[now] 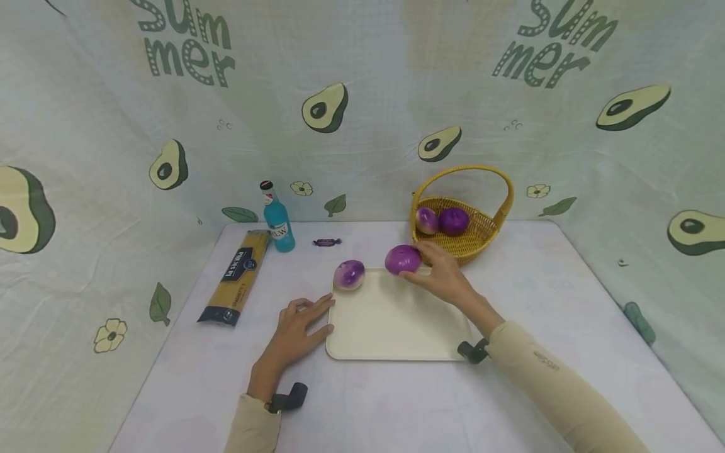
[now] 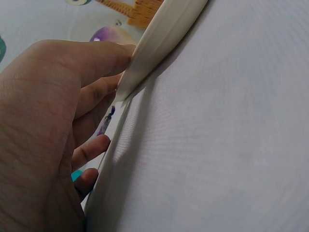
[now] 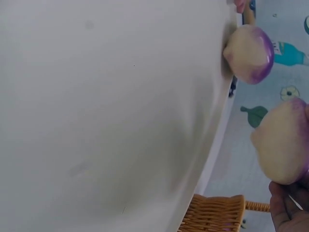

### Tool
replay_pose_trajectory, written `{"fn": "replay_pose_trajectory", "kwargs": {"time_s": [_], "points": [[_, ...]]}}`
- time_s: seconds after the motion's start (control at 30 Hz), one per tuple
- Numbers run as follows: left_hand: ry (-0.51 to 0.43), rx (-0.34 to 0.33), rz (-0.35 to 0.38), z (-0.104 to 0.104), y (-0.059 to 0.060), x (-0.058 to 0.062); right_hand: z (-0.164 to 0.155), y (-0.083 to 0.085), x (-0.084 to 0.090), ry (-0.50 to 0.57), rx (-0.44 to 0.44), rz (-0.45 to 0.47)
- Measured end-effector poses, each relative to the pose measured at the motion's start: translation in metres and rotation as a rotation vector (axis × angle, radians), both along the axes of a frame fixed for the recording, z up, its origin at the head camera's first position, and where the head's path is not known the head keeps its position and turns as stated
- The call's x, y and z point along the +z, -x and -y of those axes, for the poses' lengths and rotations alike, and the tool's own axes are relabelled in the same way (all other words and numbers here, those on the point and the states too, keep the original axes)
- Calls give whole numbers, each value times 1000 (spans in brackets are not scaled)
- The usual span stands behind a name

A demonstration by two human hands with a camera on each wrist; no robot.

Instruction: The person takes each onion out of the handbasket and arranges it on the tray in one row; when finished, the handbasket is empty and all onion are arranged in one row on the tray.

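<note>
Purple and cream, a turnip [image 1: 403, 259] sits at the far edge of the cream tray [image 1: 396, 327] in the head view, the right hand [image 1: 444, 274] curled round it. A second turnip [image 1: 348, 274] rests at the tray's far left corner. The left hand [image 1: 297, 324] lies flat on the tabletop [image 1: 538, 296], fingers straight against the tray's left edge. Two more turnips lie in the wicker basket [image 1: 481, 242].

Left wrist view: fingers [image 2: 91, 63] press the tray rim [image 2: 159, 38].

Right wrist view: the held turnip [image 3: 282, 142] is pinched by fingertips [image 3: 289, 210] near the basket [image 3: 217, 212].
</note>
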State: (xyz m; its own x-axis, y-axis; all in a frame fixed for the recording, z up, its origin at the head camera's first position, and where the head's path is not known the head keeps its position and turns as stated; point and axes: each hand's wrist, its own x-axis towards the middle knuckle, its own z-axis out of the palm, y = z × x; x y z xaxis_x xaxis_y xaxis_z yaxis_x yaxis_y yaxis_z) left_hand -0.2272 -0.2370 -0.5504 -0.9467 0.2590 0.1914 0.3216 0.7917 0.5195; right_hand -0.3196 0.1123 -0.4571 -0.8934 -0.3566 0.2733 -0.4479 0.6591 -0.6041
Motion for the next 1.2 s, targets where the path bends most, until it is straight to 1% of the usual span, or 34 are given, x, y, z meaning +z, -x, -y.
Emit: {"fn": "replay_pose_trajectory", "kwargs": {"time_s": [0.17,0.33,0.5,0.7,1.0,1.2], "points": [[7,2,7,1,-1,1,7,-1,-1,6,2,35],[0,0,26,1,1,2,12,-1,-4,5,14,33],[13,-5,18,1,2,2,15,-1,-9,-13,6,43],[19,1,30,1,2,1,20,-1,-14,-16,8,54],[4,-10,-15,1,2,0,27,1,-16,-11,36,63],[-4,-17,-22,0,1,2,30,3,-19,0,39,76]]}}
